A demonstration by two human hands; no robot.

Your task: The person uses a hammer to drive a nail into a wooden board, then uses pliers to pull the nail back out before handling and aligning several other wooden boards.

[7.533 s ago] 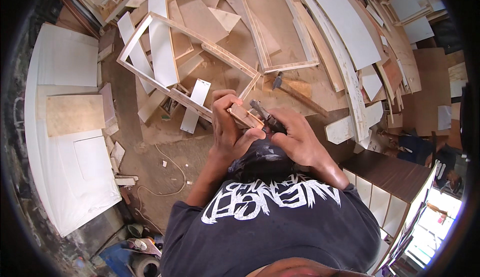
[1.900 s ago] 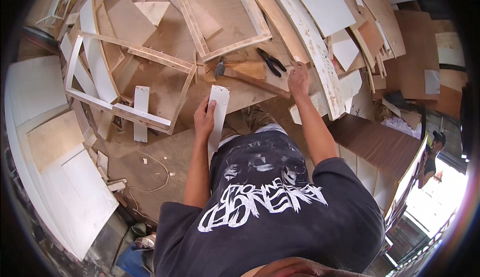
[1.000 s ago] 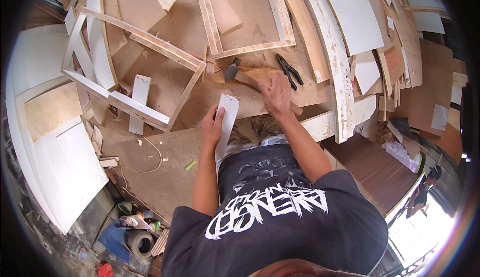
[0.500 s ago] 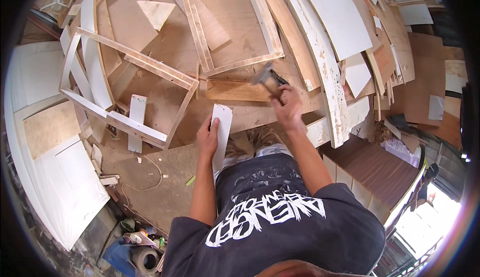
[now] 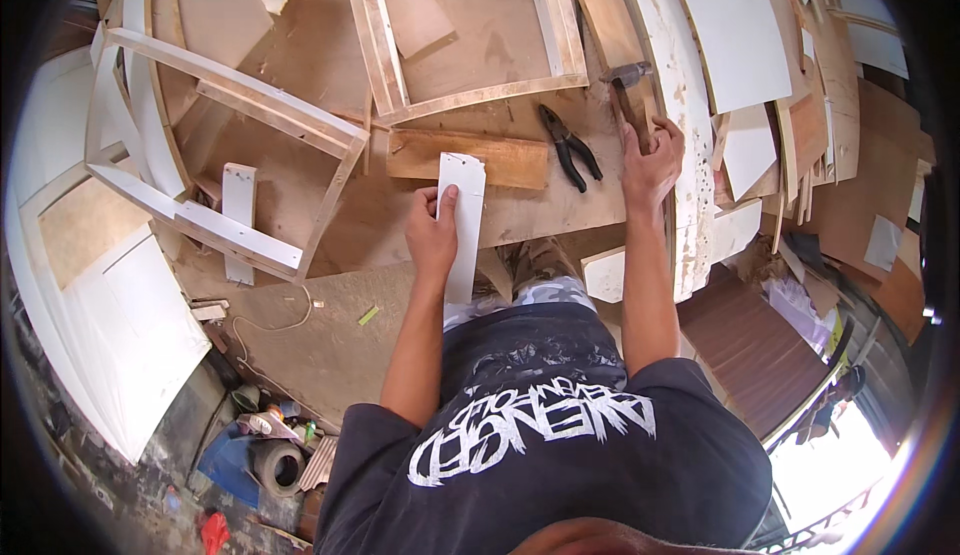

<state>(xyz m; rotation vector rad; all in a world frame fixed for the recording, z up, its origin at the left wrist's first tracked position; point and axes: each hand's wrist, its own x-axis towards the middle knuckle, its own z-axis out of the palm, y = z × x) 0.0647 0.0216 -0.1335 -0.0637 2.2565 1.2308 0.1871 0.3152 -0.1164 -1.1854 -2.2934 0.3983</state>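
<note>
The left hand (image 5: 432,235) gripped a narrow white strip (image 5: 463,223), its fingers clamped around the left edge with the thumb pressed flat on the smooth painted face. The strip was a long, thin rectangle, slightly chipped at its top end, and it lay lengthwise away from the person, its far end overlapping a short block (image 5: 468,158) of reddish-brown wood with a visible grain. Both rested on a broad sheet of pale plywood serving as the desk (image 5: 545,215), dusty and scuffed.

The right hand (image 5: 650,160) was closed around the wooden handle of a hammer (image 5: 628,90), fingers wrapped tight, the dull metal head pointing away from the person and raised above a long, curved white board (image 5: 680,145) with a worn, flaking surface. Between the two hands, just beside the block, lay pliers (image 5: 568,145) with dark handles, spread slightly apart.

To the left sat an open frame (image 5: 235,170) of pale, square-edged battens, joined at angles, with a short white piece (image 5: 238,220) lying inside it. Further off lay a second frame (image 5: 465,45) of raw timber backed by a plywood panel. Flat white panels (image 5: 120,325) rested at the left edge, and offcuts of brown and white sheet were piled at the right.
</note>
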